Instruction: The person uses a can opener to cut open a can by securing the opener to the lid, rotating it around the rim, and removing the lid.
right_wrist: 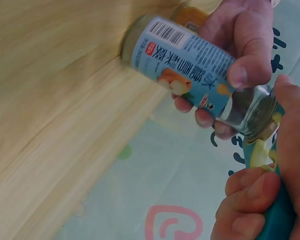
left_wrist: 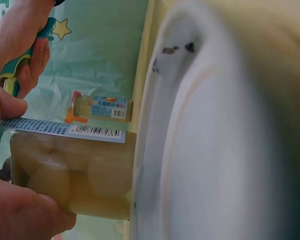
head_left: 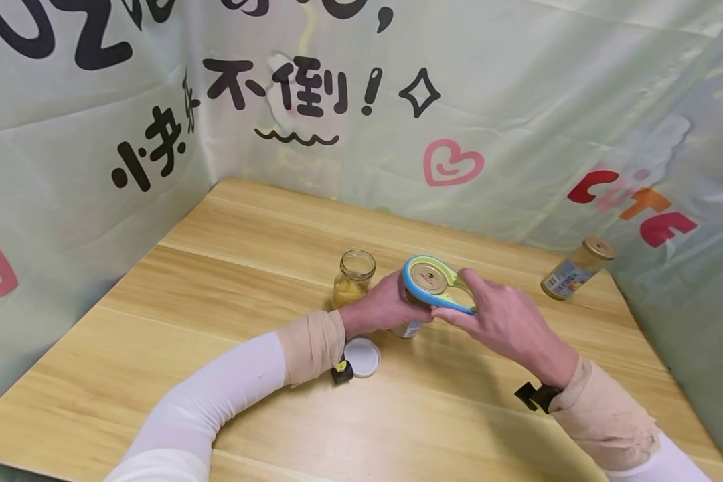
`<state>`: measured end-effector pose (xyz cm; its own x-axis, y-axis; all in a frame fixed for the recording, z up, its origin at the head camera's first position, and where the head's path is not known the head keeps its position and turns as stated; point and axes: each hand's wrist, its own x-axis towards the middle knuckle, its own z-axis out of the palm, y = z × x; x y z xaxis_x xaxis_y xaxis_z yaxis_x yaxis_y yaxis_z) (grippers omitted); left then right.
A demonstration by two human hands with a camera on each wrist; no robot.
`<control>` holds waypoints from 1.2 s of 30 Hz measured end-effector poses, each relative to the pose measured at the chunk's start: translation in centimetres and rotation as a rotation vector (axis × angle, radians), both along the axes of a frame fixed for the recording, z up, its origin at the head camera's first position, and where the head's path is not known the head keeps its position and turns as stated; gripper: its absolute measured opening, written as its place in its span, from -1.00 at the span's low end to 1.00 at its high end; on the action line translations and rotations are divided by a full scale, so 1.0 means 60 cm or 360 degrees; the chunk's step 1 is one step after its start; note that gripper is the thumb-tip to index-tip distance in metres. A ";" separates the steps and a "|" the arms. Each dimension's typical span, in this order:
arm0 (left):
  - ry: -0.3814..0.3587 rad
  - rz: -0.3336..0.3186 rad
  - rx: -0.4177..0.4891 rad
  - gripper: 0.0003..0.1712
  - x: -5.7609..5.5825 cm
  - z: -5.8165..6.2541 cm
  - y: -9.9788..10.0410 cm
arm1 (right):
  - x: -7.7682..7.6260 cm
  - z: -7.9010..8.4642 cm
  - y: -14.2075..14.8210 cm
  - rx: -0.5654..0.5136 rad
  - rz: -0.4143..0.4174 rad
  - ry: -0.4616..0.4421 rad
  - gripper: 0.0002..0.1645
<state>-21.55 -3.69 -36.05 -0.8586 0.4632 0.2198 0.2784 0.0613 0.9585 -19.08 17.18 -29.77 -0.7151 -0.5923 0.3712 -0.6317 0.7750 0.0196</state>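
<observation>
My left hand (head_left: 385,306) grips a labelled glass jar (right_wrist: 182,65) around its upper body, with pale fruit pieces visible inside in the left wrist view. The jar stands on the table. Around its gold lid (head_left: 428,278) sits the loop of a blue and green jar opener (head_left: 442,305). My right hand (head_left: 506,325) holds the opener's handle end, fingers wrapped round it in the right wrist view. Behind my left wrist is a lidless jar (head_left: 345,292) with yellow contents. A loose lid (head_left: 361,357) lies white inside up, close by my left wrist.
Another gold-lidded jar (head_left: 569,273) stands at the table's right side. The wooden table (head_left: 175,335) meets printed cloth walls (head_left: 506,100) at the back and sides. Small black wrist mounts (head_left: 536,396) stick out from the wrists.
</observation>
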 end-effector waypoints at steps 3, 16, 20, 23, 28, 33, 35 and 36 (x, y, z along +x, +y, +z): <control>0.0007 -0.0009 0.0008 -0.27 -0.001 -0.001 0.001 | -0.007 0.001 0.005 0.0012 0.0048 0.0014 -0.26; 0.0000 -0.0096 0.0003 -0.26 -0.003 -0.001 -0.003 | -0.042 0.004 0.021 0.0017 0.0237 -0.0086 -0.22; 0.0013 -0.0094 0.0000 -0.26 -0.004 -0.001 -0.003 | -0.050 0.007 0.022 0.0041 0.0274 -0.0092 -0.18; 0.0016 -0.0110 0.0002 -0.25 -0.004 -0.001 -0.004 | -0.059 0.010 0.025 0.0073 0.0311 -0.0106 -0.14; 0.0009 -0.0159 0.0023 -0.23 -0.004 -0.003 -0.004 | -0.071 0.014 0.032 0.0112 0.0373 -0.0144 -0.11; 0.0026 -0.0128 -0.0009 -0.22 -0.005 -0.003 -0.003 | -0.076 0.017 0.033 0.0123 0.0395 -0.0154 -0.11; 0.0026 -0.0126 -0.0014 -0.22 -0.005 -0.002 -0.003 | -0.077 0.018 0.033 0.0129 0.0395 -0.0153 -0.11; 0.0024 -0.0125 -0.0018 -0.22 -0.006 -0.002 -0.003 | -0.077 0.018 0.033 0.0133 0.0397 -0.0152 -0.10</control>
